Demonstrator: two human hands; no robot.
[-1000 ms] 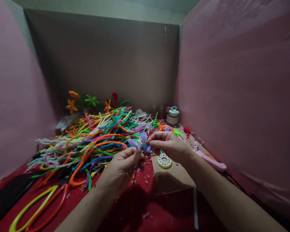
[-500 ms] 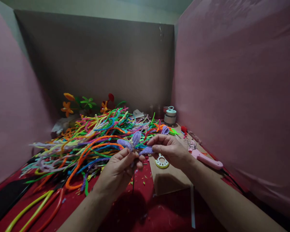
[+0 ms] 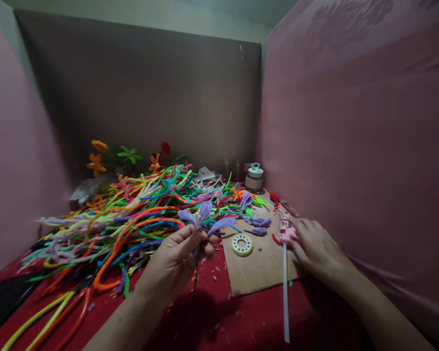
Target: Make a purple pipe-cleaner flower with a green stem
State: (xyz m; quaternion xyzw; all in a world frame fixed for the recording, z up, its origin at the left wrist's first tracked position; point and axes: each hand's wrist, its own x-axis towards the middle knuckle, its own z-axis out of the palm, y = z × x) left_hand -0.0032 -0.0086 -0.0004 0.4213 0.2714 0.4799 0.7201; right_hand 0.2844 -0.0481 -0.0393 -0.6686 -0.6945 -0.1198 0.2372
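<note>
A heap of fuzzy pipe cleaners crowds the red cloth behind your left hand, looped scissor handles nearby. A ring-shaped tape roll and plush purple petals lie on flat cardboard between your hands. Your left thumb and fingers pinch the velvety purple flower, fanned open above them. Your right hand covers part of the pink glue gun, translucent stick jutting toward you; whether its fingers grip, I cannot tell.
</note>
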